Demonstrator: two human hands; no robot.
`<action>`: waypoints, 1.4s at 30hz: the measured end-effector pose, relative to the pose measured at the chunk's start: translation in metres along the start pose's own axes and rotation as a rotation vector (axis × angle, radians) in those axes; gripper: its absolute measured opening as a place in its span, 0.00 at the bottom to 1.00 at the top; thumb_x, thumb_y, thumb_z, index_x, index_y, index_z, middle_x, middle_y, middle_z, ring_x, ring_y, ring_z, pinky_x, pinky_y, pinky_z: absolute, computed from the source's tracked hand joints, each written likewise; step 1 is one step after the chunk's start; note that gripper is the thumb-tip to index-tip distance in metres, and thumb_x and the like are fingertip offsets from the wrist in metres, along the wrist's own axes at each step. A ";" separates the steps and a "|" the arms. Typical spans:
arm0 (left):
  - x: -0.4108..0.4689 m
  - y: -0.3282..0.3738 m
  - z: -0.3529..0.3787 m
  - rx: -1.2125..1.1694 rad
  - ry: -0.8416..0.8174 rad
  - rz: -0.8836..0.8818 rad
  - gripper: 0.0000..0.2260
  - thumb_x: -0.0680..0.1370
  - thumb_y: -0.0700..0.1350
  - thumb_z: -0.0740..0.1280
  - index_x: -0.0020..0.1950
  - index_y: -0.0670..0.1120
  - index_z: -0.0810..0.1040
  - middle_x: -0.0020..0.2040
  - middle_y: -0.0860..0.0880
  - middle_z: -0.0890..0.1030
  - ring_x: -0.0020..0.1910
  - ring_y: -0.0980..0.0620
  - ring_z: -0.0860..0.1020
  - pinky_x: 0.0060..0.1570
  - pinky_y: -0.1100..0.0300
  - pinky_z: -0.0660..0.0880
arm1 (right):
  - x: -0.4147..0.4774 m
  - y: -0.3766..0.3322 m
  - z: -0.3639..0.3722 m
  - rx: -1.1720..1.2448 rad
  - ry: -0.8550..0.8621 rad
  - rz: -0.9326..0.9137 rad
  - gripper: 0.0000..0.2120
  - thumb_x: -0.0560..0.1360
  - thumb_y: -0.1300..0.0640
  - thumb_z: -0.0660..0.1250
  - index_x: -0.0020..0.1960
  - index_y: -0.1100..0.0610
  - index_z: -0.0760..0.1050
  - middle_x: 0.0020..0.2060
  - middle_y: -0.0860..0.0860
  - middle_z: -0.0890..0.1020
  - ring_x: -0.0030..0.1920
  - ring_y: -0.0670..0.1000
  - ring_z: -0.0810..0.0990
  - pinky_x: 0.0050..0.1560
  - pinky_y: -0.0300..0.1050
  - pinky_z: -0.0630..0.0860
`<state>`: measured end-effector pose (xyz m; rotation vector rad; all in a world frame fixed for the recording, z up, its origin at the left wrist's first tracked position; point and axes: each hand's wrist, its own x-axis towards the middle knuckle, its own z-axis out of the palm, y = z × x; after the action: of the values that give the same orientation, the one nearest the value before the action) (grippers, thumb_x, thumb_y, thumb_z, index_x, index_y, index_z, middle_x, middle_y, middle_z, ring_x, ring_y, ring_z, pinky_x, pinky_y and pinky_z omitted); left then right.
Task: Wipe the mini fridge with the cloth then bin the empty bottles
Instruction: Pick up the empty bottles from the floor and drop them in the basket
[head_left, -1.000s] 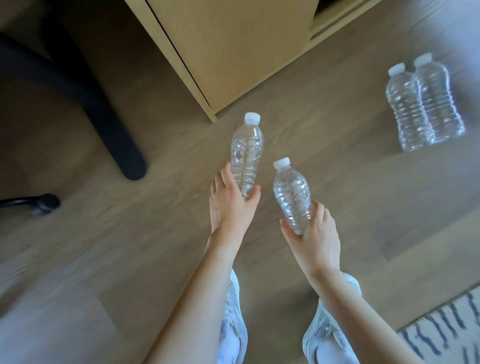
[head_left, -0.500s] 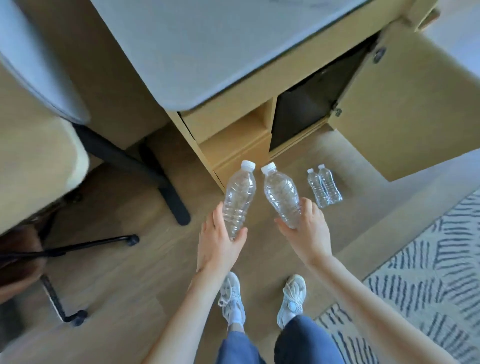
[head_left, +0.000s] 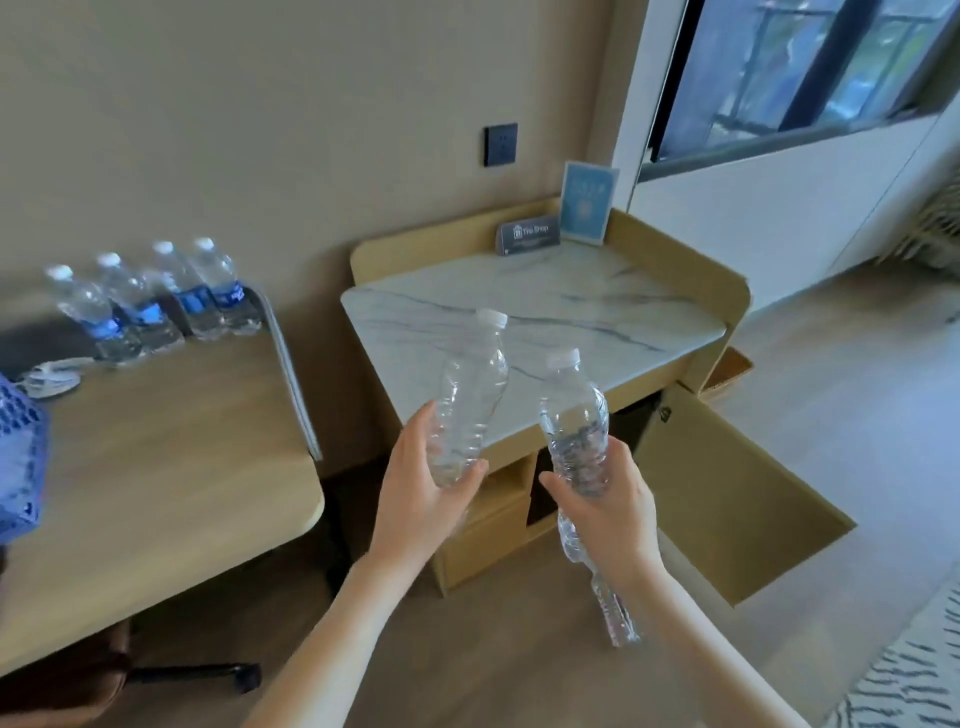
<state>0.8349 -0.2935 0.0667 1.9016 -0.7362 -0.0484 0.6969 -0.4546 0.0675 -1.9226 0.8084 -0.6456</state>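
Observation:
My left hand (head_left: 415, 493) grips a clear empty bottle (head_left: 472, 384) with a white cap by its lower half. A second empty bottle (head_left: 574, 415) is held the same way by my right hand (head_left: 613, 514). Both bottles tilt upward in front of the marble-topped cabinet (head_left: 571, 301). Further clear bottles (head_left: 613, 618) lie on the floor below my right wrist, partly hidden by it. The cabinet door (head_left: 727, 499) stands open, and only a dark strip of the fridge space (head_left: 631, 421) shows behind my right hand.
A wooden desk (head_left: 156, 467) at left carries several blue-labelled bottles (head_left: 150, 306) along the wall and a blue patterned item (head_left: 15, 452) at the frame's edge. A chair base (head_left: 208, 670) sits under the desk. Two cards (head_left: 587, 202) stand on the cabinet. A striped rug (head_left: 909, 675) lies at lower right.
The view has risen from the floor to the cabinet top and wall. Both hands have lifted their bottles up with it, and the floor bottles now lie below my right wrist.

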 end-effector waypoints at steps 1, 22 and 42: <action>0.006 0.010 -0.008 -0.035 0.017 0.011 0.34 0.72 0.58 0.72 0.74 0.55 0.62 0.65 0.59 0.73 0.61 0.59 0.74 0.57 0.63 0.74 | 0.003 -0.012 -0.002 0.025 0.010 -0.022 0.18 0.70 0.49 0.78 0.54 0.46 0.72 0.46 0.44 0.81 0.47 0.43 0.80 0.45 0.43 0.75; 0.013 0.034 0.001 -0.167 -0.275 0.126 0.30 0.70 0.55 0.75 0.68 0.57 0.65 0.61 0.62 0.75 0.59 0.65 0.74 0.54 0.71 0.72 | -0.048 -0.022 -0.027 0.080 0.448 -0.015 0.25 0.69 0.51 0.79 0.60 0.43 0.70 0.51 0.41 0.80 0.51 0.40 0.79 0.47 0.28 0.72; -0.146 0.214 0.286 -0.331 -0.986 0.359 0.34 0.70 0.54 0.76 0.69 0.58 0.61 0.59 0.63 0.72 0.56 0.66 0.72 0.48 0.73 0.66 | -0.234 0.114 -0.281 -0.147 1.069 0.343 0.32 0.67 0.45 0.79 0.66 0.53 0.72 0.52 0.38 0.78 0.54 0.36 0.77 0.58 0.36 0.75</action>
<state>0.5151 -0.5099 0.0761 1.3296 -1.5959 -0.8684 0.3142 -0.4726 0.0628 -1.4043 1.8237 -1.4433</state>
